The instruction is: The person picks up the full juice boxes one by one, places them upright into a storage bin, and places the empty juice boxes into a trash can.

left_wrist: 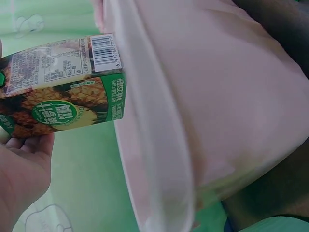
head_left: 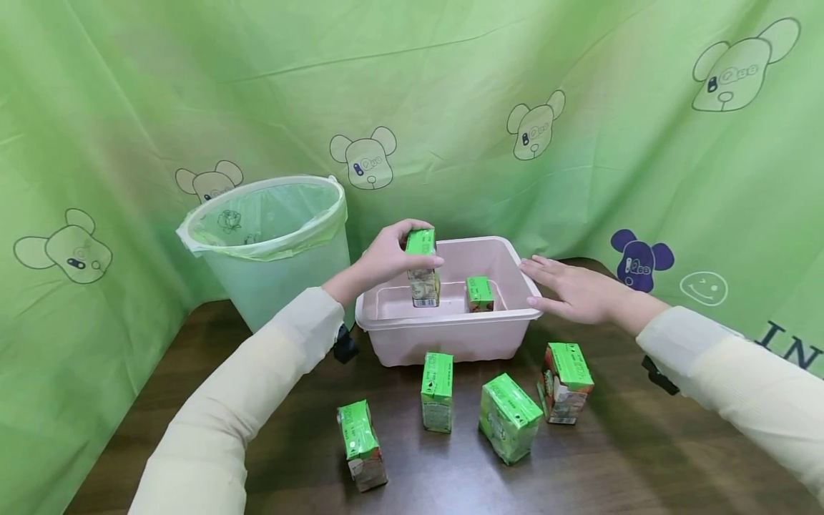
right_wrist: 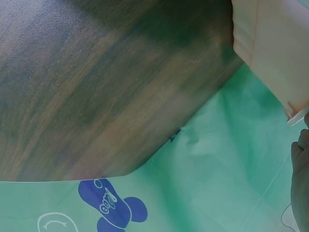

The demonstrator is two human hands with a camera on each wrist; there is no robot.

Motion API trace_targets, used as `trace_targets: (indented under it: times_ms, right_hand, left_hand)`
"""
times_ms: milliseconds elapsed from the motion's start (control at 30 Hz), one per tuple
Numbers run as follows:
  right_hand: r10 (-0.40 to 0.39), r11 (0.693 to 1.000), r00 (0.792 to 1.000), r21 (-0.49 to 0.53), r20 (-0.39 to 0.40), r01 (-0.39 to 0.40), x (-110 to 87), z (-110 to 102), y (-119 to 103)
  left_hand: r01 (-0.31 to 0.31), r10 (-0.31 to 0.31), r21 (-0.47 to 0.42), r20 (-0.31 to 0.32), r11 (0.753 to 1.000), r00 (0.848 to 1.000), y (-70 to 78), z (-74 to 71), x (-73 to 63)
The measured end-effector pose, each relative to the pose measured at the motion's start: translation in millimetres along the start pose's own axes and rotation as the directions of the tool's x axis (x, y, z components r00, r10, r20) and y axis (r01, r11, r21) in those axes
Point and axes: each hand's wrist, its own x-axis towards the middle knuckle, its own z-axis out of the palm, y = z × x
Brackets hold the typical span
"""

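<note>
My left hand grips a green-topped juice carton over the left part of a pink plastic basin. In the left wrist view this juice carton shows pineapple pictures and a barcode on its base, with the left hand around its far end. Another juice carton stands inside the basin, toward the right. At the basin's right rim, my right hand rests with straight fingers. Only an edge of the right hand shows in the right wrist view, beside the basin.
Several juice cartons stand in front of the basin: one far left, one nearer the middle, one right of it and one by the right hand. A lined bin stands left. Behind the dark table hangs a green curtain.
</note>
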Motion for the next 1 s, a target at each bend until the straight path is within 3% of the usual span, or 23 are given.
trace_targets:
  times_ms: [333, 533, 1000]
  right_hand:
    - [0.004, 1.0, 1.0, -0.009, 0.003, -0.004, 0.1, -2, -1]
    - [0.012, 1.0, 1.0, -0.003, 0.009, -0.012, -0.5, -1, -1]
    - [-0.004, 1.0, 1.0, -0.015, 0.001, 0.004, -0.6, 0, 0]
  left_hand:
    - [0.055, -0.061, 0.112, 0.051, 0.992, 0.997, -15.0, 19.5, 15.5]
    - [0.056, -0.074, 0.186, 0.089, 0.981, 0.993, -23.8, 27.4, 19.7]
    - [0.024, -0.062, 0.213, 0.174, 0.977, 0.983, -38.2, 39.1, 25.5]
